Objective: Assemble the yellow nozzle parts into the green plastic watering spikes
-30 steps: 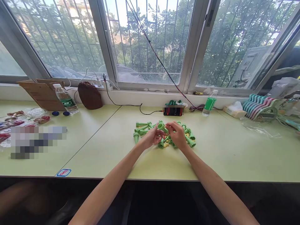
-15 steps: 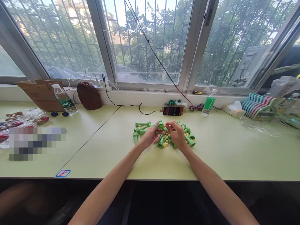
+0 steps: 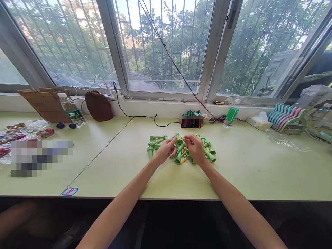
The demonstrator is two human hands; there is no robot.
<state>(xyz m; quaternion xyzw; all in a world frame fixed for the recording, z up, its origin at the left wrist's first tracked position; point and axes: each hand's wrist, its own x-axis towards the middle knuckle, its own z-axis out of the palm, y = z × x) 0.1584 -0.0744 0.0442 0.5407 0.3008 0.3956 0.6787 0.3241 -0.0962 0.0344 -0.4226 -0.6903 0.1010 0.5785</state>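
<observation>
My left hand (image 3: 166, 150) is closed round a green plastic spike (image 3: 179, 141), a tapered piece whose wide ring-shaped end faces me. Close by on the right, my right hand (image 3: 195, 148) has its thumb and fingertips pinched together beside that end. Whatever is between those fingertips is too small to make out. Under and around both hands lies a loose pile of similar green spikes (image 3: 211, 157), with small yellow pieces (image 3: 183, 160) among them. Part of the pile is hidden behind my hands.
A phone (image 3: 191, 122) on a cable stands behind the pile, with a green-labelled bottle (image 3: 231, 114) to its right. Further right are a tissue box (image 3: 258, 122) and hangers (image 3: 281, 119). Another bottle (image 3: 72, 111), a brown bag (image 3: 98, 106) and a cardboard box (image 3: 44, 105) stand left.
The green spike in my left hand has tilted and shifted slightly toward me and to the right. My right hand stays pinched in nearly the same place.
</observation>
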